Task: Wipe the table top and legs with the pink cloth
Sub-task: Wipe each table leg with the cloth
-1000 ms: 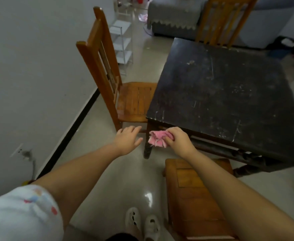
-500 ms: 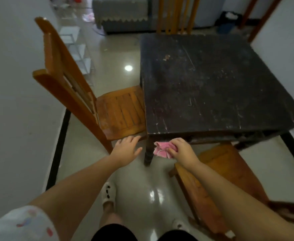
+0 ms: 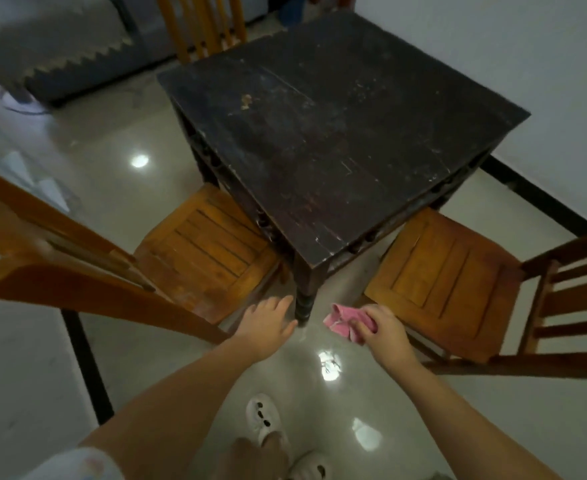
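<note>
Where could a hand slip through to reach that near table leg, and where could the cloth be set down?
The table top shows bare dark wood edge to edge, so the pink cloth could lie anywhere there. Around the near leg it is tight: a chair seat to the left, another to the right. Open floor lies between both hands, straight before the leg.

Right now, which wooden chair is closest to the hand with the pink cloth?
The chair on the right, at the table's right side. Its seat lies just beside the right hand gripping the pink cloth; the other two chairs sit farther left and behind the table.
</note>
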A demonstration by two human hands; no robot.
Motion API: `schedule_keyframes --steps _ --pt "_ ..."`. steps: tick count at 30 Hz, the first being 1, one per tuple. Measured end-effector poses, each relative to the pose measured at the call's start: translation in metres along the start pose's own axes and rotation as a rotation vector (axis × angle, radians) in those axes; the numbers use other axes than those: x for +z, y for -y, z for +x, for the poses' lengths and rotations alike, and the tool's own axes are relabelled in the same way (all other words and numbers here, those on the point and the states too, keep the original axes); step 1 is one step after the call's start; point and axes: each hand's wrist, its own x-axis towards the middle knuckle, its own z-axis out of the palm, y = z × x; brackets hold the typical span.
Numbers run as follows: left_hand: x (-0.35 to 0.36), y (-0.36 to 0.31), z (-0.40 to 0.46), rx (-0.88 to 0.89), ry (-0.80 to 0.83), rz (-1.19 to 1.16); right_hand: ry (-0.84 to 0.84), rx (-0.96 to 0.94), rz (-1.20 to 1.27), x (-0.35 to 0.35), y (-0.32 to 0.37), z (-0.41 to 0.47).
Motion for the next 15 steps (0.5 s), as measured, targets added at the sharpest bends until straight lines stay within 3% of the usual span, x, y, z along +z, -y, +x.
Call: schedule_keyframes --steps 8,12,15 --pt "0.120 0.043 0.052 -0.085 0.103 -0.214 -0.325 0.290 0.464 0.092 -0.070 0.020" --pt "0.163 0.062 0.117 -0.006 -0.041 -0.423 -0.439 0.379 0.592 0.160 -0.102 0.079" --pt "0.180 0.066 0.165 0.143 -0.221 -0.599 -0.512 0.341 0.590 0.209 -0.115 0.129"
